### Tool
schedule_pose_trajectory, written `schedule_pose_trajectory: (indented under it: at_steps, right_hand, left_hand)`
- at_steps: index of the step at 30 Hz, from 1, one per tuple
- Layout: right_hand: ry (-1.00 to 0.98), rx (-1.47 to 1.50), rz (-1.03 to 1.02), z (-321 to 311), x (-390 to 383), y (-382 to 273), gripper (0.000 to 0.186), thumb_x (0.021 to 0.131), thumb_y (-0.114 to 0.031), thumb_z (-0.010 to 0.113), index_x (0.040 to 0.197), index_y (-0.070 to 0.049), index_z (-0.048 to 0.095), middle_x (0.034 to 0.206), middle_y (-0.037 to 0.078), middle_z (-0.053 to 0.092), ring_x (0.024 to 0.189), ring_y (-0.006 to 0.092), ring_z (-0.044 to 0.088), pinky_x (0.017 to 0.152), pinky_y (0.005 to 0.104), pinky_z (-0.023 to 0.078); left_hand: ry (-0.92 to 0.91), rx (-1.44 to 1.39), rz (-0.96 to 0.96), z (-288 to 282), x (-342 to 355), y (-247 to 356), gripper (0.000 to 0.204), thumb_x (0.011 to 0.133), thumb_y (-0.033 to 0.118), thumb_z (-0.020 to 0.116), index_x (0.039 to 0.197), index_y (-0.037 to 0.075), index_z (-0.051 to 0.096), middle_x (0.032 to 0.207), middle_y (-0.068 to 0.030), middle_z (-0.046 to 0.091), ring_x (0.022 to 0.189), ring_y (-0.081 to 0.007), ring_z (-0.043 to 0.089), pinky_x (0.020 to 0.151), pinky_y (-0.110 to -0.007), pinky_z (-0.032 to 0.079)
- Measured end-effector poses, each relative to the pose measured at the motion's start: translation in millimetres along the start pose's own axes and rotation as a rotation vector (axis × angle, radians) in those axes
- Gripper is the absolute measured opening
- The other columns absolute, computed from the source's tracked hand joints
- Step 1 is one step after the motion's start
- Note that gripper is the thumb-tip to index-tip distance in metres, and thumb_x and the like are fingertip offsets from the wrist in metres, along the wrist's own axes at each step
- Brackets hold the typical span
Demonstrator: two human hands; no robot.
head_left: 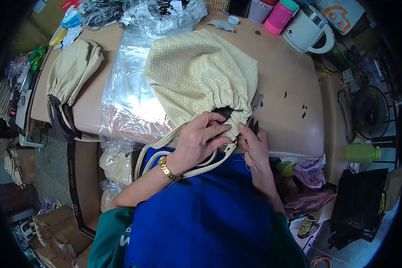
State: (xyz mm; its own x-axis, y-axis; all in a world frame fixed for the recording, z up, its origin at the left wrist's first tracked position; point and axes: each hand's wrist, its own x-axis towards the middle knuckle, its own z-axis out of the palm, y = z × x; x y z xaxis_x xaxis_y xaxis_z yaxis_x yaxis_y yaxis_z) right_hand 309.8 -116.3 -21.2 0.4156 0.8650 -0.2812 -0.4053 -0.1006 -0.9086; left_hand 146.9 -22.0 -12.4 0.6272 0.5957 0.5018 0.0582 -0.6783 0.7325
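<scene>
A cream woven-pattern drawstring bag (201, 67) lies on the table with its gathered mouth toward me, a dark lining showing inside. My left hand (205, 136), a gold watch on its wrist, pinches the edge of that mouth. Close beside it, my right hand (255, 145) has thumb and fingers closed at the same edge, by the end of the cream cord strap (205, 169). Dark pointed pieces (253, 125) stick up behind the right fingers; their kind is unclear. The strap loops down over my blue apron (196, 214).
Clear plastic sheeting (131, 89) lies under the bag. Another cream bag (73, 71) rests on the left. A small grey tool (258, 102) and several black leaf-shaped pieces (303, 111) lie to the right. Behind stand a white kettle (304, 29) and a pink bottle (279, 18).
</scene>
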Motion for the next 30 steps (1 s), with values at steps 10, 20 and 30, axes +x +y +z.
schedule_pose_trajectory:
  at_steps: [10,20,30]
  right_hand:
    - [-0.028,0.058,0.035,-5,4,1,0.017,0.096,-0.013,0.066,0.084,-0.012,0.054,0.058,-0.007,0.042,0.045,0.0021,0.034,0.042,0.0213,0.023]
    - [0.012,0.002,0.024,0,1,-1,0.019,0.098,-0.018,0.064,0.084,-0.014,0.052,0.057,-0.008,0.039,0.044,0.0018,0.033,0.041,0.0216,0.022]
    - [-0.039,0.061,0.026,-11,4,3,0.014,0.098,-0.016,0.062,0.087,-0.011,0.055,0.058,-0.006,0.044,0.041,0.0030,0.033,0.041,0.0221,0.023]
  left_hand:
    - [0.070,0.131,0.224,14,1,-6,0.013,0.076,0.004,0.078,0.086,0.010,0.071,0.083,-0.0055,0.064,0.068,-0.0229,0.061,0.058,-0.032,0.049]
    - [-0.145,-0.098,0.290,-21,-12,-18,0.018,0.083,0.013,0.075,0.076,0.006,0.060,0.081,-0.0085,0.060,0.069,-0.0252,0.058,0.059,-0.036,0.046]
    - [0.007,0.113,-0.111,-11,-6,12,0.042,0.077,0.029,0.084,0.108,0.005,0.069,0.106,-0.0107,0.058,0.074,-0.0189,0.061,0.063,-0.030,0.050]
